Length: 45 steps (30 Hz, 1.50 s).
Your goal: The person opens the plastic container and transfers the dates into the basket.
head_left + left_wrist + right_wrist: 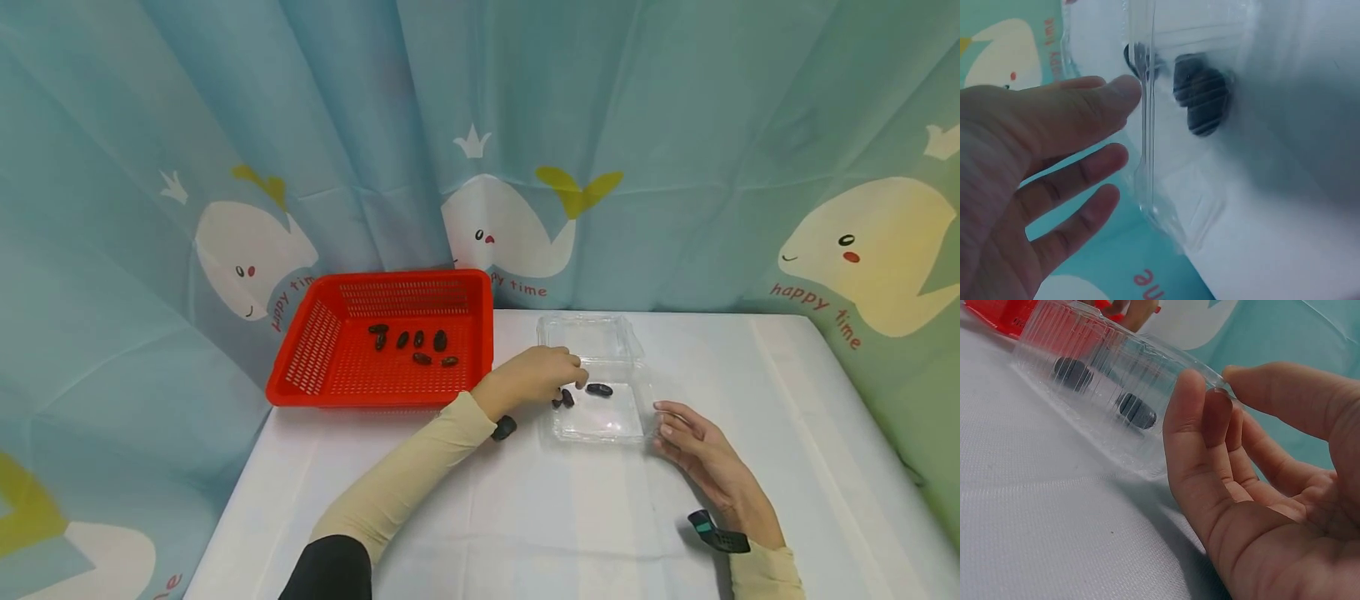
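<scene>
A clear plastic clamshell box (600, 417) lies open on the table, its lid (585, 337) folded back towards the curtain. Inside it are a few dark, oval, date-like pieces (600, 389), seen through the wall in both wrist views. My left hand (534, 379) reaches over the box's left side, fingers loosely bent and spread. In the left wrist view its thumb (1116, 97) is right at the clear wall, with nothing seen held between the fingers. At the box's right side, my right hand (701, 458) pinches the rim between thumb (1279, 387) and fingers.
A red slotted basket (300, 379) stands at the back left, with several more dark oval pieces (440, 340) spread over its floor. The white-covered table (495, 517) meets a blue whale-print curtain (360, 225) behind. Black wristbands (717, 533) sit on both wrists.
</scene>
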Tool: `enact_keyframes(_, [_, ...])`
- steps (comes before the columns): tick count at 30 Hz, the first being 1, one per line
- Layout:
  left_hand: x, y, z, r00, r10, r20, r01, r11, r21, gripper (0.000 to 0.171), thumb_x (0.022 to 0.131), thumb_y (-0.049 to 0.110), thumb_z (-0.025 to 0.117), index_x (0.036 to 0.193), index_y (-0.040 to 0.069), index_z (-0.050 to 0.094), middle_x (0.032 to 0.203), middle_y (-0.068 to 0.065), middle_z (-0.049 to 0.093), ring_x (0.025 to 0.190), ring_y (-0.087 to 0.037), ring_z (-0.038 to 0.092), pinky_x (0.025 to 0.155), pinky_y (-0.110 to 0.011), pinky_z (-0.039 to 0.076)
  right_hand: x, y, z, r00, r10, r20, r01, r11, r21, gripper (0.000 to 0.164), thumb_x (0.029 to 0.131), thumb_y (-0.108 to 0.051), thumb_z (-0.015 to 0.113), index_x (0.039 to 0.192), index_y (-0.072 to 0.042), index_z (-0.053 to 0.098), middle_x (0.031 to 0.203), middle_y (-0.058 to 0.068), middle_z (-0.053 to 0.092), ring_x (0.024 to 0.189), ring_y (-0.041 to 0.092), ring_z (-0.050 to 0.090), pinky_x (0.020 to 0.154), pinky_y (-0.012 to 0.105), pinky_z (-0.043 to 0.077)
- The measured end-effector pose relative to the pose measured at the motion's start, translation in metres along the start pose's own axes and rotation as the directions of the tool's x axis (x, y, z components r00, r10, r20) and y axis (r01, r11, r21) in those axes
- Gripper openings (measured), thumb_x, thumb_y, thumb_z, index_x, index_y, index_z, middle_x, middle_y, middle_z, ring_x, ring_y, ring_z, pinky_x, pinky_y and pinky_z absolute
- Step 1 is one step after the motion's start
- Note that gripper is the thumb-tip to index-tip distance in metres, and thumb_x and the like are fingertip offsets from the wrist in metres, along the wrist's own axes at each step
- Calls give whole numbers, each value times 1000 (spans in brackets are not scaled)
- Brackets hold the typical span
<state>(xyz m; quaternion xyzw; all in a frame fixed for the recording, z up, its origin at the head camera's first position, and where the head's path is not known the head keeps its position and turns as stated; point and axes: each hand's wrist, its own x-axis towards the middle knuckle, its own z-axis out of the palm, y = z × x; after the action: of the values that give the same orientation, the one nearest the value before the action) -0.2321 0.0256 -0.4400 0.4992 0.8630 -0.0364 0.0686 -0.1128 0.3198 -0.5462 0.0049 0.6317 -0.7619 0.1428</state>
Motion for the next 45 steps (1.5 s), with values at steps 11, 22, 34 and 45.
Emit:
enact_keyframes(11, [16,8,9,996,-59,70,56,998,41,27,95,8,72,116,24,74,113,10,76,98,-10,68,91,-22,55,2,2,0,999,-30,46,28,999,34,36,106,0,53,136,-20,56,111,-10,66,100,4,69,92,23,60])
enact_keyframes(22, [21,13,13,988,-114,102,111,993,35,21,94,9,74,111,22,76,109,10,77,93,-10,67,84,-21,54,3,1,2,998,-24,50,22,999,34,35,106,-1,54,137,-17,55,112,-9,66,99,4,68,92,24,60])
enact_keyframes(34, [27,15,27,986,-122,116,143,970,-196,8,95,24,78,98,19,73,101,9,73,86,-6,59,80,-18,48,1,0,-2,998,-33,54,30,998,51,37,106,1,52,136,-20,56,111,-10,66,100,4,68,92,23,60])
enact_keyframes(45, [33,17,38,995,-86,41,93,970,-223,5,98,26,74,96,21,74,92,10,71,85,-3,58,81,-18,50,0,0,-1,998,-38,45,36,998,42,37,105,2,53,135,-20,57,111,-10,67,100,3,68,92,23,60])
